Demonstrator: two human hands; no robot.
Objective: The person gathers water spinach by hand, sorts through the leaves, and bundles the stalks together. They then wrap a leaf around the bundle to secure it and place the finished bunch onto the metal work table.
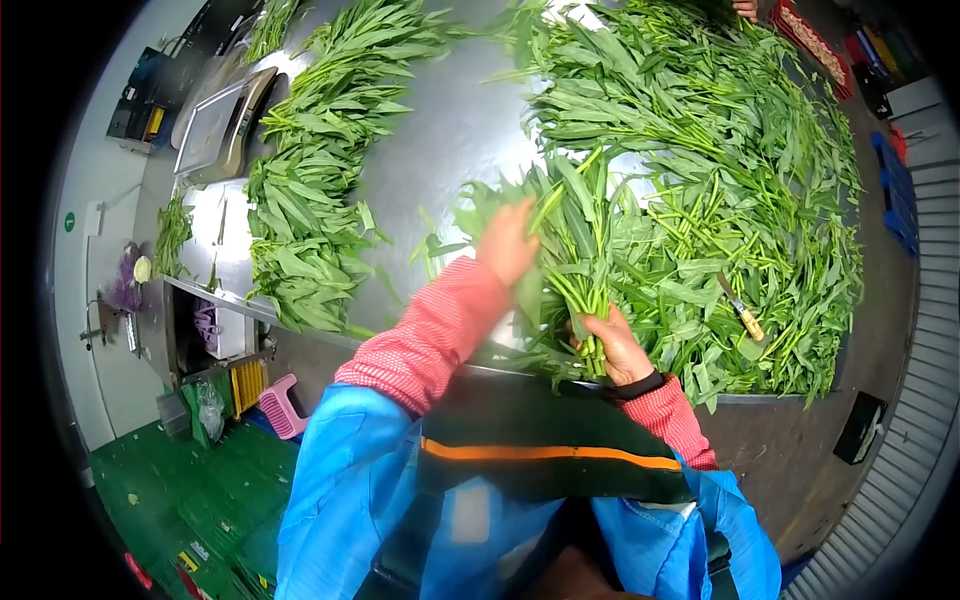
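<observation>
My right hand [617, 345] is closed round the stems of a bunch of water spinach [580, 225], just above the table's near edge. The bunch stands with its leaves pointing away from me and its cut stems down in my grip. My left hand [507, 240] is at the left side of the bunch, among the leaves. Motion smears it, so its fingers and anything in them do not show clearly. A big heap of loose water spinach [700, 130] lies to the right. On that heap rests a knife [740, 308] with a pale handle.
A row of water spinach [310, 190] runs along the left of the metal table [430, 130]. Beyond it stands a scale [222, 130]. A pink stool [284, 407] is on the floor at left. A person's hand [745, 8] shows at the far edge, near a red crate [815, 45].
</observation>
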